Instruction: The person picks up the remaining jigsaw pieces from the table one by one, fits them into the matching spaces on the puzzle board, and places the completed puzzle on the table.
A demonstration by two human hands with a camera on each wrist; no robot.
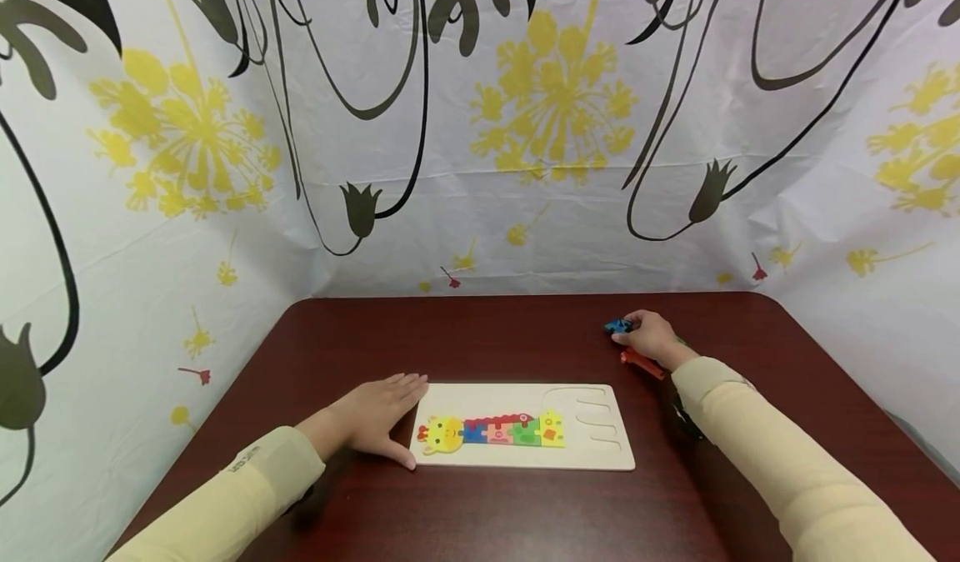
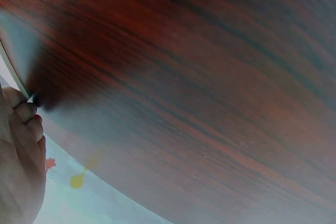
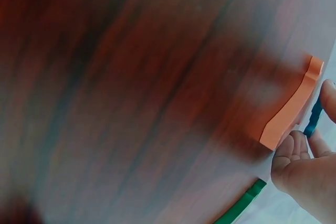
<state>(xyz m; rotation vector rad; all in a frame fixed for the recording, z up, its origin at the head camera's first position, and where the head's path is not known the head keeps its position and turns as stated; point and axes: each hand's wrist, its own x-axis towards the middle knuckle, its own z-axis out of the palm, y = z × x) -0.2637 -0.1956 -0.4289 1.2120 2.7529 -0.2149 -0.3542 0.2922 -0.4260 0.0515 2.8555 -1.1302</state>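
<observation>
A pale wooden puzzle board (image 1: 487, 393) lies on the table, with a colourful giraffe (image 1: 498, 431) made of joined pieces set in it. Outlined leg-shaped slots show at its right end. My left hand (image 1: 378, 416) rests at the board's left edge, fingers straight and thumb spread. Farther back on the right, my right hand (image 1: 654, 337) pinches a blue puzzle piece (image 1: 617, 326) between thumb and fingers. Just below that hand lies an orange puzzle piece (image 1: 642, 363). In the right wrist view, a green piece (image 3: 240, 204) lies near the hand, partly out of frame.
The dark red-brown wooden table (image 1: 465, 512) has rounded far corners. A white cloth (image 1: 480, 245) with yellow and grey-green flower prints hangs behind it and at both sides. Something dark (image 1: 686, 420) is partly hidden beneath the right forearm.
</observation>
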